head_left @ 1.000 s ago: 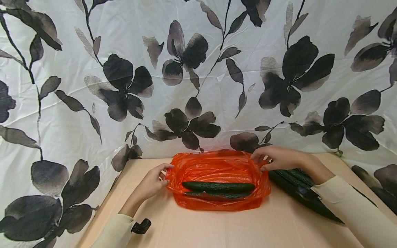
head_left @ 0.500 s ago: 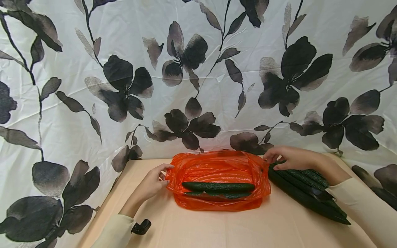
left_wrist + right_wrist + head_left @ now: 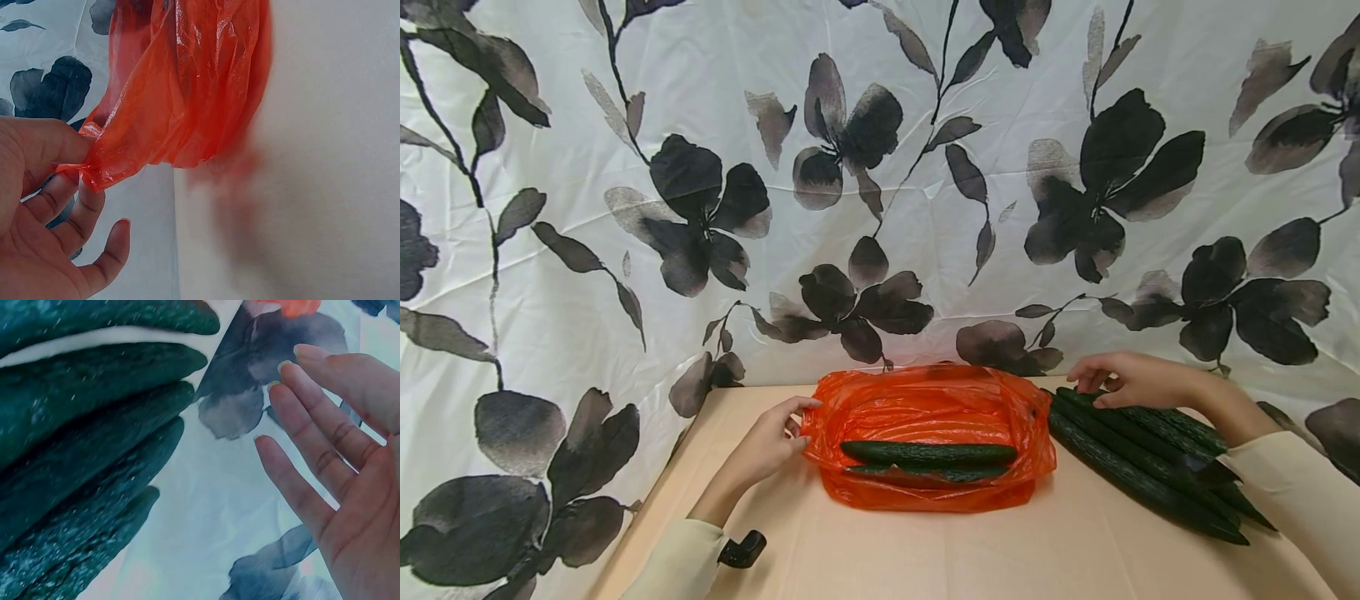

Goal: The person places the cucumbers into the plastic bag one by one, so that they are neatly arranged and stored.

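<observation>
At the left rim of the orange bag (image 3: pixel 928 433), plastic is pinched by the left hand (image 3: pixel 767 446). Right of the bag, the right hand (image 3: pixel 1131 379) — fingers straight, holding nothing — is poised over the cucumber pile (image 3: pixel 1142 462). Bare tan table (image 3: pixel 940 550) is left before the bag — patterned cloth (image 3: pixel 700 167) behind.

An orange plastic bag (image 3: pixel 928 425) lies open on the counter, crumpled, its left rim pinched up. Two dark green cucumbers (image 3: pixel 927 453) lie lengthwise inside it. Just right of the bag, a pile of long cucumbers (image 3: pixel 1138 462) lies side by side, angled toward the near right.
</observation>
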Action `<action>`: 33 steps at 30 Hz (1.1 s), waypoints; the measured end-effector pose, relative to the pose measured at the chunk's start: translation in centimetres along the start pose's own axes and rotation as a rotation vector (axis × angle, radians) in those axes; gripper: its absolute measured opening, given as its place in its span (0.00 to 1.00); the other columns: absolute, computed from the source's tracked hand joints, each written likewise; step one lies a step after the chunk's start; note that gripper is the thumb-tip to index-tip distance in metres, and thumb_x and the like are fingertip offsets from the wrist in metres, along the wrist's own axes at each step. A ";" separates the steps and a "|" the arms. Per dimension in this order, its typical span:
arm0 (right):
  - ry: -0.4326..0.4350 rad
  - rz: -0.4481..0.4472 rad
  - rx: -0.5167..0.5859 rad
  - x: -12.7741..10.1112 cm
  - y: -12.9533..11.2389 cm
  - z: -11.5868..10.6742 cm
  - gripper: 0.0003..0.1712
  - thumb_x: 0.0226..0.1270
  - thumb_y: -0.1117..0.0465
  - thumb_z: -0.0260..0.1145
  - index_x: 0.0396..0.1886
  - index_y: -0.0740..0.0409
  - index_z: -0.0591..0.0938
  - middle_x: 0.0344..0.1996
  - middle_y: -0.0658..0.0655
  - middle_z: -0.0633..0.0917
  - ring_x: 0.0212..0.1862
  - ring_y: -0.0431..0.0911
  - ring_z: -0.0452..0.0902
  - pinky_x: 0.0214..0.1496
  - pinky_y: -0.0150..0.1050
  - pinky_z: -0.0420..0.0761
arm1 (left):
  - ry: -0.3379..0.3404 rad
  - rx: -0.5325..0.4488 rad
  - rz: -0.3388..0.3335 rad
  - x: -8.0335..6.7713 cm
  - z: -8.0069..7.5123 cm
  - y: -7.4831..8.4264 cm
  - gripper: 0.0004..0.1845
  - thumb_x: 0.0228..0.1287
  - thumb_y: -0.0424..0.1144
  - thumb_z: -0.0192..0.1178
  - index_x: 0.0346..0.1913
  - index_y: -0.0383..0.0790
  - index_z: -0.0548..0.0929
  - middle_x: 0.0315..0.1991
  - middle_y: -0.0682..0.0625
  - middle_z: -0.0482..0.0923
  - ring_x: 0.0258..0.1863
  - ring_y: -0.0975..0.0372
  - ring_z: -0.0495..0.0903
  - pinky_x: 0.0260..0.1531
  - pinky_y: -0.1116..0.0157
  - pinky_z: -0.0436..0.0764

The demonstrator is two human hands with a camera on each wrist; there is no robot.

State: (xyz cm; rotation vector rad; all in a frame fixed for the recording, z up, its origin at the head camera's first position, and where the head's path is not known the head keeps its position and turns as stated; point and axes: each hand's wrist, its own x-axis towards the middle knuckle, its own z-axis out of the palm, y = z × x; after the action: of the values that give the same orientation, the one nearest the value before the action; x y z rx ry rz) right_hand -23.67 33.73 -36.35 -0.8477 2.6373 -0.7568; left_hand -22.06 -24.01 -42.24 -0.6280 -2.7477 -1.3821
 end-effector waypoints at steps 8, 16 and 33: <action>0.004 0.035 0.010 -0.5 2.3 -0.5 0.26 0.65 0.60 0.72 0.61 0.61 0.77 0.46 0.52 0.82 0.48 0.38 0.80 0.50 0.42 0.84 | 0.002 0.015 -0.011 0.2 0.1 -0.3 0.28 0.55 0.18 0.61 0.61 0.37 0.79 0.44 0.44 0.77 0.31 0.58 0.75 0.24 0.69 0.77; 0.005 0.046 0.012 -0.7 4.4 -0.9 0.26 0.64 0.63 0.72 0.60 0.64 0.76 0.47 0.57 0.83 0.48 0.47 0.83 0.47 0.39 0.84 | 0.008 0.008 0.000 0.3 0.2 -0.2 0.28 0.55 0.17 0.61 0.61 0.36 0.79 0.44 0.44 0.78 0.32 0.57 0.75 0.24 0.69 0.76; 0.002 0.181 0.024 -2.4 7.2 -0.7 0.32 0.58 0.68 0.74 0.61 0.74 0.74 0.47 0.62 0.82 0.50 0.59 0.82 0.44 0.41 0.86 | 0.008 -0.001 -0.017 0.1 0.3 -0.1 0.28 0.56 0.18 0.61 0.61 0.36 0.79 0.45 0.44 0.78 0.32 0.56 0.74 0.24 0.70 0.75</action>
State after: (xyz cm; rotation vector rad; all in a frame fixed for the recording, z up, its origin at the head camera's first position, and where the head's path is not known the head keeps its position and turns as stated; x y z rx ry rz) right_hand -25.35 40.45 -39.59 -0.5917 2.6565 -0.7400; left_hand -22.17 -23.79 -42.48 -0.5996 -2.7526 -1.3867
